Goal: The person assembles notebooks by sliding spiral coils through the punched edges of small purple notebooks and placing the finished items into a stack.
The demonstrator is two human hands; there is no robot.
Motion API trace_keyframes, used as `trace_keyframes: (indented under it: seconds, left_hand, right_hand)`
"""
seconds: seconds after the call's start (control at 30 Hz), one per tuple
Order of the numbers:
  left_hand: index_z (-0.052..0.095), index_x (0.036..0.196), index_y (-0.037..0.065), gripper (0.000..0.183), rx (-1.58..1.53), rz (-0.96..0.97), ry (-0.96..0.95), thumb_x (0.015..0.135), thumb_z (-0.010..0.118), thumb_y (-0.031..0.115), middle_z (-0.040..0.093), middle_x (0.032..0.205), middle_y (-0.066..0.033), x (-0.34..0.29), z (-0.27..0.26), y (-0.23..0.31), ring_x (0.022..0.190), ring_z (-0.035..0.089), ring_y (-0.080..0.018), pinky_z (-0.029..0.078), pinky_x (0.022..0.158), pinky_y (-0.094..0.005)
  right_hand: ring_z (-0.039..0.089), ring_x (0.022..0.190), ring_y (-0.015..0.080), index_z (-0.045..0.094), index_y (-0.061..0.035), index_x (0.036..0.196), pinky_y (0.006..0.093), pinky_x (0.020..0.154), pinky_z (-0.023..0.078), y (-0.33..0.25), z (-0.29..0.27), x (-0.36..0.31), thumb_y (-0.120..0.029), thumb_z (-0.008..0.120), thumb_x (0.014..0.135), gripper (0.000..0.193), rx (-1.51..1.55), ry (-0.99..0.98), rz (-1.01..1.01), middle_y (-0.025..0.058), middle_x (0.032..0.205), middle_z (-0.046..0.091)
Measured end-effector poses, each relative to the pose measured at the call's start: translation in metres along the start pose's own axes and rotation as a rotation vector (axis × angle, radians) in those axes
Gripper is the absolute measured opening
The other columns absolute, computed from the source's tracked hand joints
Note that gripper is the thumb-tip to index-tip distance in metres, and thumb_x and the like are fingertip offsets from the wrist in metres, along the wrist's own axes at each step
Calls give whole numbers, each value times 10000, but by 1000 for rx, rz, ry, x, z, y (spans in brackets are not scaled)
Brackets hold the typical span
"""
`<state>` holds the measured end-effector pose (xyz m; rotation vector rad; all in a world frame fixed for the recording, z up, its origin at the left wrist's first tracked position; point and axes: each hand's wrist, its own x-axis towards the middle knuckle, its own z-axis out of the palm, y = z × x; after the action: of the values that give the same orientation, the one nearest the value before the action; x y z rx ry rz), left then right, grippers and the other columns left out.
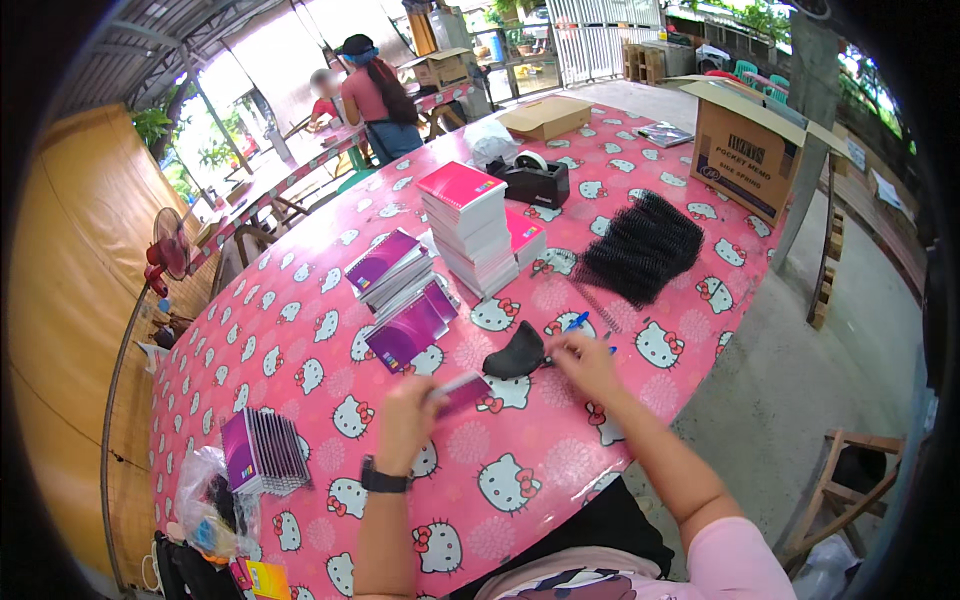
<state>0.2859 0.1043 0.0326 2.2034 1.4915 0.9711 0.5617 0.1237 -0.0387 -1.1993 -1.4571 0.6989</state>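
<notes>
My left hand, with a dark watch band on its wrist, grips a small purple memo pad by its left end, just above the table. My right hand is closed in a pinch beside a black curved, soft-looking piece; what its fingers hold is too small to tell. A blue pen lies just beyond that hand. Purple spiral memo pads lie in leaning stacks ahead of my left hand. Past them stands a tall stack of pink-covered pads. Black spiral coils are heaped at the right.
A black tape dispenser stands behind the pink stack. Coil-bound pads and a plastic bag lie at the left. An open carton stands far right, a flat box at the back. Two people are at another table.
</notes>
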Motion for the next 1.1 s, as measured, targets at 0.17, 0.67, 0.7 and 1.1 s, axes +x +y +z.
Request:
trace_keyframes:
  seconds: [0.17,0.67,0.7,1.1]
  left_hand:
    - [607,877,7,165,60,115,-37,737,667,71,592,793,-145,-24,9,10,720,580,-314,458,643,-374]
    - [569,877,25,153,-102,276,-88,740,623,66,554,837,-135,-34,8,14,849,522,-324,386,791,-409]
    - [568,874,26,149,-134,290,-100,741,622,65,554,838,-133,-30,13,21,845,522,-321,383,794,-407]
    - [577,871,38,155,-103,302,-94,737,644,76,570,814,-107,-32,17,11,813,543,-287,383,786,-382]
  right_hand:
    - [587,851,292,620,-18,852,383,729,491,18,-33,72,-139,600,772,147,-675,158,-114,126,854,611]
    - [526,834,303,511,-26,1167,382,772,434,-50,-39,54,3,491,774,394,-380,-84,-319,163,910,506]
    - [517,823,286,502,-33,1201,371,770,426,-67,-44,34,2,494,788,415,-279,-112,-341,151,900,495]
    - [519,710,128,639,-53,978,251,642,428,-83,-2,-57,-50,665,772,208,-183,-323,-40,34,808,513]
